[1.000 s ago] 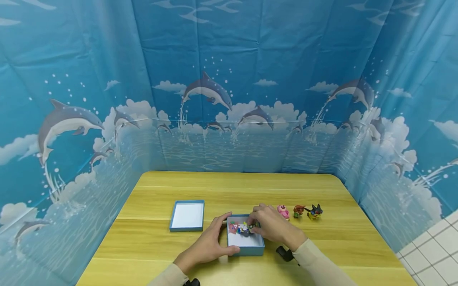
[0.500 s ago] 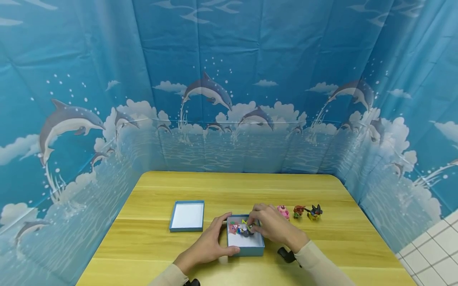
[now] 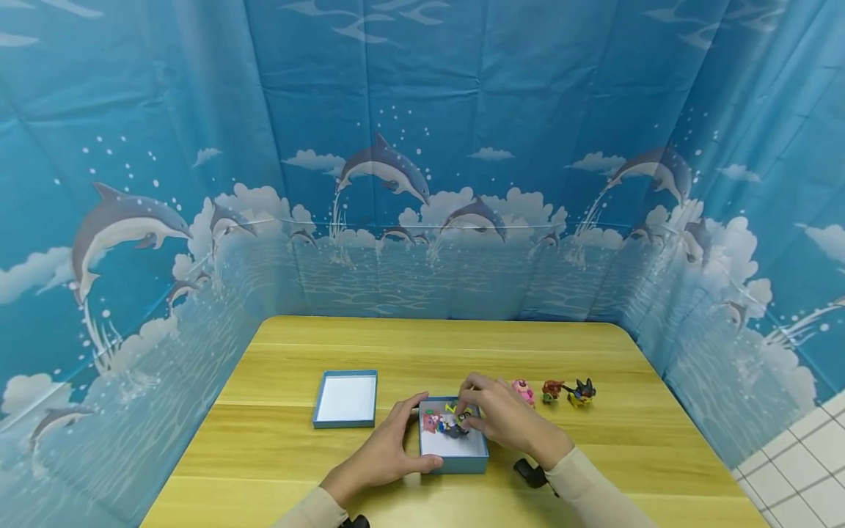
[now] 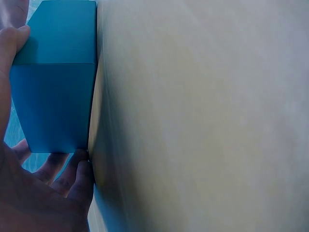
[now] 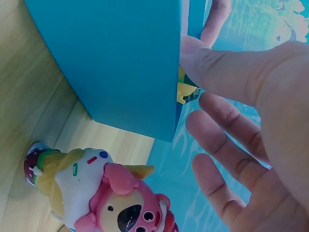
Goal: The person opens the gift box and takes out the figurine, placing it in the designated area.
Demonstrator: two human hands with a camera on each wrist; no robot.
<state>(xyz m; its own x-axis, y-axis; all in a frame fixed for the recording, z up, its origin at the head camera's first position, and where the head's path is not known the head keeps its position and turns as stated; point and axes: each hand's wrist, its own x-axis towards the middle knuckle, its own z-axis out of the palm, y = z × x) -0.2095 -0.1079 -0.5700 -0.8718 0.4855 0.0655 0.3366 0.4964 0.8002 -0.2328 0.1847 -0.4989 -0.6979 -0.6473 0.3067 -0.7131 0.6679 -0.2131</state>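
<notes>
A blue open-topped box (image 3: 462,464) with a white inside sits in front of me. My left hand (image 3: 389,455) grips it from the left, thumb on the near wall (image 4: 53,106) and fingers at the far side. Over the box's right edge, my right hand (image 3: 505,418) pinches a small dark green and yellow toy figurine (image 3: 465,416) inside the box; the wall hides most of that figurine (image 5: 187,92) in the right wrist view. Beside it in the box lie a pink figurine (image 3: 430,421) and a dark grey figurine (image 3: 454,431).
The box's matching lid (image 3: 346,422) lies inside up to the left. Right of the box stand a pink bear figurine (image 3: 523,391), a reddish-brown figurine (image 3: 551,391) and a black-eared yellow figurine (image 3: 582,393). A dolphin-print curtain (image 3: 422,279) surrounds the wooden table (image 3: 264,440).
The figurine in my right fingers has turned slightly inside the box, and more of its yellow part shows. My left hand and the box stay in place.
</notes>
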